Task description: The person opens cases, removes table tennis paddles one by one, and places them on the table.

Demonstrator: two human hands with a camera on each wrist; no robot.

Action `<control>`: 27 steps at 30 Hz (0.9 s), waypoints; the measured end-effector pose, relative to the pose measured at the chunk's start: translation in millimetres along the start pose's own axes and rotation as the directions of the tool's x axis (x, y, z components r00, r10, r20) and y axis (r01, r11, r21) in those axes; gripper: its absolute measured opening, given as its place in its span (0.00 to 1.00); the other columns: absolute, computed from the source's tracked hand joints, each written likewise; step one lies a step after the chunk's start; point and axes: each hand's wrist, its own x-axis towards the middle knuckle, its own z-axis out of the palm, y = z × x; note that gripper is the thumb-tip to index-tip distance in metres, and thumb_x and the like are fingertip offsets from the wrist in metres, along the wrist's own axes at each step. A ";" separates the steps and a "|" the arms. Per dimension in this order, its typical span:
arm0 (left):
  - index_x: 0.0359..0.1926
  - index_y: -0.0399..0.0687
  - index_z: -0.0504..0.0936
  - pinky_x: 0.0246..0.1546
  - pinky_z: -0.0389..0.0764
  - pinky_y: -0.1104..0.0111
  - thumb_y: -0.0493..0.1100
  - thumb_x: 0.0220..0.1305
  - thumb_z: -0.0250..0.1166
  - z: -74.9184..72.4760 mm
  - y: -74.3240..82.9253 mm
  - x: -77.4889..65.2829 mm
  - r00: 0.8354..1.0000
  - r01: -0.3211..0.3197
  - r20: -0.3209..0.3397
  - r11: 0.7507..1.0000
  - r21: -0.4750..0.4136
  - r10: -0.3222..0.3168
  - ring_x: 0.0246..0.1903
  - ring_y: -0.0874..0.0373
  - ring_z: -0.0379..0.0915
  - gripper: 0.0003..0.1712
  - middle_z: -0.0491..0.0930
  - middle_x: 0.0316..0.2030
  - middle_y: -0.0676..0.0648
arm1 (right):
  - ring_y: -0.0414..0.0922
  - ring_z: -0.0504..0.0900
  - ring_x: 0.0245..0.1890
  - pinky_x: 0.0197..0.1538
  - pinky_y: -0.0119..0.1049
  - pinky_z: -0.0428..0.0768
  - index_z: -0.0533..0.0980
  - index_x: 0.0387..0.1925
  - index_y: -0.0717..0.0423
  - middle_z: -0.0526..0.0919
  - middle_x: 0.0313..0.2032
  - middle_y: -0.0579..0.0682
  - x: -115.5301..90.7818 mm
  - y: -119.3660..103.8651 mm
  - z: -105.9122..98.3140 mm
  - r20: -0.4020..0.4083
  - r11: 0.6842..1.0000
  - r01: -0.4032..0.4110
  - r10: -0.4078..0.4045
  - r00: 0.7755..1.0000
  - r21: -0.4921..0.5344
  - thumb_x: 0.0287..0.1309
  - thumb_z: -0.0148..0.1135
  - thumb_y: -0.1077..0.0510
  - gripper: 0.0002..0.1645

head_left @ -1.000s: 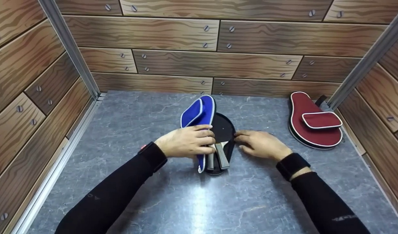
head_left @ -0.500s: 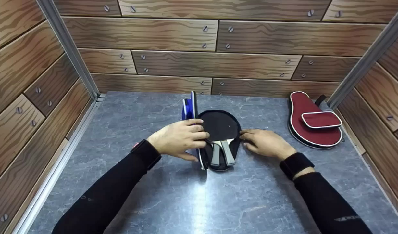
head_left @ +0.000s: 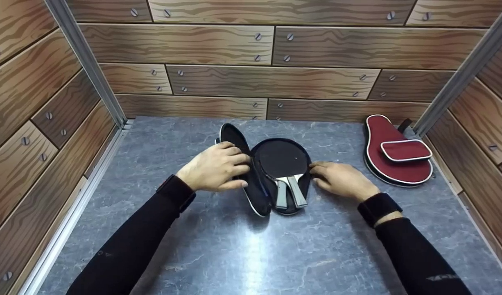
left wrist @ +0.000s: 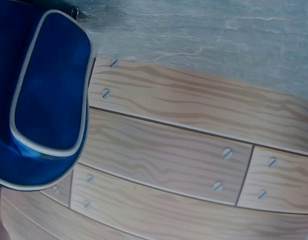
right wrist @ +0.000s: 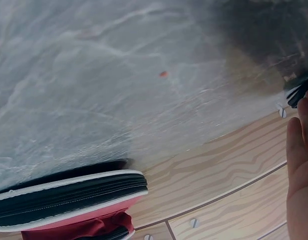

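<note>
- The lid (head_left: 256, 191) of the blue case has just swung over; half a second back I had it standing nearly on edge, and now it leans out to the left with its black lining showing.
- The left hand (head_left: 224, 167) has travelled left with it; its fingers are curled over the lid's edge, and my left wrist view shows the pouch (left wrist: 51, 85) on the outer side.
- The right hand (head_left: 339, 178) touches the far rim of the case's lower half (head_left: 289, 209); its fingers are nearly straight, and I see no grip there, so I judge it is steadying the case.
- Two paddles (head_left: 283, 159) lie inside that lower half, the top one black-faced; both grey handles point towards the person, slightly splayed.
- I take the change to mean the paddles are well exposed from above; the lid, though, is tilted rather than flat, so it might fall back if let go.
- The red case (head_left: 384, 170) sits well apart on the counter (head_left: 193, 250), at the far right; it looks untouched.
</note>
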 end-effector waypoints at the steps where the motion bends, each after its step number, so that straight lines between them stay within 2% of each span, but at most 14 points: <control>1: 0.58 0.56 0.91 0.69 0.86 0.52 0.71 0.90 0.55 1.4 -0.6 -1.3 1.000 0.017 0.009 1.000 -0.016 -0.017 0.62 0.49 0.89 0.30 0.92 0.65 0.52 | 0.63 0.91 0.73 0.74 0.64 0.90 0.89 0.64 0.58 0.90 0.73 0.61 -0.6 0.9 0.1 -0.002 1.000 -0.001 0.001 1.000 0.000 0.83 0.69 0.54 0.18; 6: 0.61 0.57 0.92 0.68 0.87 0.51 0.68 0.91 0.55 9.0 -0.5 -7.4 0.997 0.064 0.050 0.996 -0.068 -0.060 0.64 0.49 0.90 0.28 0.92 0.66 0.52 | 0.63 0.92 0.70 0.71 0.65 0.91 0.90 0.62 0.57 0.91 0.72 0.60 -4.9 4.6 -0.8 -0.008 1.000 -0.014 0.014 1.000 -0.002 0.82 0.69 0.54 0.17; 15: 0.67 0.58 0.94 0.70 0.88 0.51 0.67 0.89 0.57 19.2 5.7 -10.5 0.996 0.077 0.055 0.991 -0.107 -0.071 0.68 0.50 0.91 0.28 0.93 0.67 0.52 | 0.60 0.95 0.63 0.65 0.64 0.93 0.91 0.60 0.55 0.94 0.65 0.56 -14.9 9.5 -4.2 -0.040 0.998 -0.063 0.062 0.997 -0.015 0.80 0.69 0.55 0.15; 20: 0.70 0.60 0.92 0.73 0.87 0.50 0.68 0.89 0.57 27.4 11.9 -11.3 0.992 0.098 0.088 0.989 -0.115 -0.089 0.72 0.50 0.88 0.30 0.92 0.70 0.52 | 0.60 0.96 0.61 0.64 0.63 0.93 0.91 0.58 0.55 0.95 0.61 0.56 -21.5 14.7 -5.3 -0.058 0.997 -0.080 0.079 0.995 -0.016 0.79 0.70 0.56 0.14; 27: 0.75 0.62 0.89 0.71 0.89 0.49 0.70 0.88 0.57 42.6 23.3 -9.1 0.986 0.113 0.136 0.982 -0.152 -0.093 0.75 0.49 0.85 0.32 0.88 0.75 0.52 | 0.61 0.96 0.56 0.60 0.66 0.92 0.91 0.53 0.54 0.97 0.53 0.54 -29.3 22.7 -9.9 -0.064 0.992 -0.123 0.121 0.991 -0.035 0.79 0.70 0.55 0.11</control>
